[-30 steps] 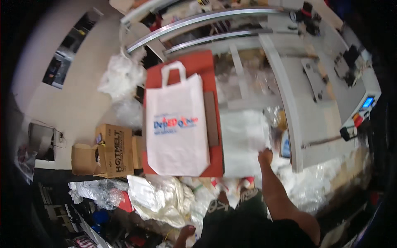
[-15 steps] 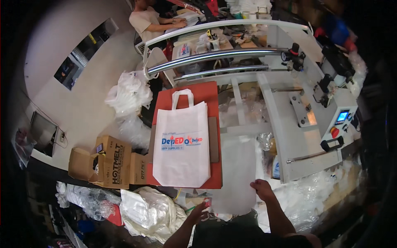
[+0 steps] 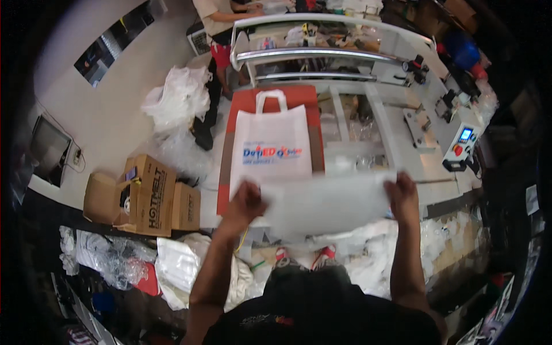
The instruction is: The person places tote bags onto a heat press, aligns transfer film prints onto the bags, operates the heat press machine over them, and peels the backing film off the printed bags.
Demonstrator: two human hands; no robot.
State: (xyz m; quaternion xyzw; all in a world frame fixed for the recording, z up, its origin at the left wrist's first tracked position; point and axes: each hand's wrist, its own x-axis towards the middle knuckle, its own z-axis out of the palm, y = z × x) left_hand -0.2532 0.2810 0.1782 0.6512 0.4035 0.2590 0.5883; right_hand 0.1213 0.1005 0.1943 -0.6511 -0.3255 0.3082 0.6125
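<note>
A pale, translucent sheet [image 3: 328, 204] stretches between my hands, blurred by motion. My left hand [image 3: 248, 202] is closed on its left end, over the lower part of a white bag. At the right end my right hand [image 3: 403, 194] grips the sheet. The white handled bag [image 3: 270, 129], with a red and blue print, lies flat on a red platen [image 3: 242, 104]. Its handle points to the far side, and its near edge is hidden behind the sheet and my left hand.
A white press frame with a metal rail [image 3: 322, 52] spans the far side; its control box [image 3: 463, 141] stands right. Cardboard boxes [image 3: 155, 198] sit left, below white bags [image 3: 181, 98]. Plastic wrap [image 3: 109, 261] lies near left. Beyond the frame stands another person [image 3: 215, 14].
My left hand has risen and now grips the sheet. Both hands have lifted it away from me, and it spans crosswise near the bag's lower edge. The view has shifted.
</note>
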